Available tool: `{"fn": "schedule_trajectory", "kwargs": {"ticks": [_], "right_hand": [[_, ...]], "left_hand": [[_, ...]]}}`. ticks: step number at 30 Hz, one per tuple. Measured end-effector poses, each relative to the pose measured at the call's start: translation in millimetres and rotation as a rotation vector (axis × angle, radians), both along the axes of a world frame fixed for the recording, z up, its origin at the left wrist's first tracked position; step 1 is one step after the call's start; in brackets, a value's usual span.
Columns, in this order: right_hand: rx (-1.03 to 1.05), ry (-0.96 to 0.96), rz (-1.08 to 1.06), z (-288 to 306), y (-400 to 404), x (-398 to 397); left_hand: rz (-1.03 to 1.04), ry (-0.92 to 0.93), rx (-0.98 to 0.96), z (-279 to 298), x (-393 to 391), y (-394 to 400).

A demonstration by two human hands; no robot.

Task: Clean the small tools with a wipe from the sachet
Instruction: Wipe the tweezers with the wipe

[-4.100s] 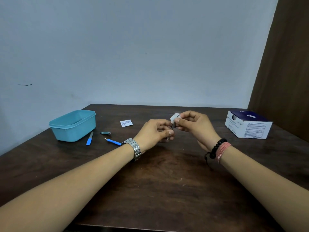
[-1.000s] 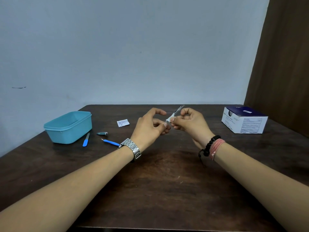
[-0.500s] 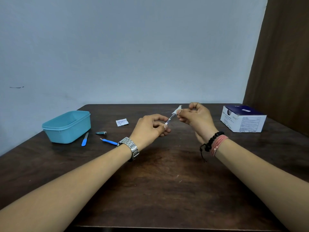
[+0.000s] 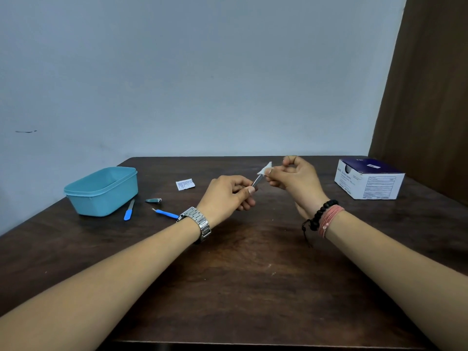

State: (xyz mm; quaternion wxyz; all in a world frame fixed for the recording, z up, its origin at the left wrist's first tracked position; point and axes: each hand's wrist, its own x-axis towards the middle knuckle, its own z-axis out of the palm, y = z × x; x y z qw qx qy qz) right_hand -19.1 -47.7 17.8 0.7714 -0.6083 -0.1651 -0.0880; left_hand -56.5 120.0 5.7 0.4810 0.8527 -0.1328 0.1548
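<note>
Since a second before, both hands had drifted apart, so the wipe [image 4: 265, 170] slid out to the tip of the thin metal tool [image 4: 256, 181]. Pinching the tool's near end was the left hand [image 4: 228, 196]; the right hand [image 4: 293, 179] pinched the wipe around its far end, above the table [image 4: 253, 274]. Three tools still lay beside the blue tub [image 4: 101, 191], seemingly uncleaned: a blue-handled file [image 4: 129, 210], a nail clipper [image 4: 153, 200] and a blue-handled pick [image 4: 166, 213]. The torn sachet [image 4: 185, 184] lay further back.

Above the dark wooden table [image 4: 243, 287], the left hand [image 4: 228, 196] pinches a slim metal tool [image 4: 256, 183] while the right hand [image 4: 293, 181] pinches a white wipe [image 4: 265, 170] around its far tip. A torn sachet [image 4: 185, 184], nail clipper [image 4: 153, 200] and two blue-handled tools [image 4: 129, 211] lie beside a teal container [image 4: 101, 191]; a box [image 4: 368, 182] sits at far right.
</note>
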Motion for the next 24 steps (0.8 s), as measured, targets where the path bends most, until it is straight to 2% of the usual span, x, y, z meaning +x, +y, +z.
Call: {"fn": "schedule_trajectory", "kwargs": {"ticks": [7,13,19,24], "right_hand": [[-0.122,0.001,0.041,-6,7,-3],[0.01,-0.016,0.001,5,-5,-1],[-0.124,-0.009,0.04,-2,5,-4],[0.017,-0.045,-0.051,9,-6,-1]], "left_hand": [[0.021,-0.043,0.057,0,0,1],[0.002,-0.065,0.162,1,0,-1],[0.02,-0.054,0.164,0,0,1],[0.041,-0.034,0.179,1,0,2]]}}
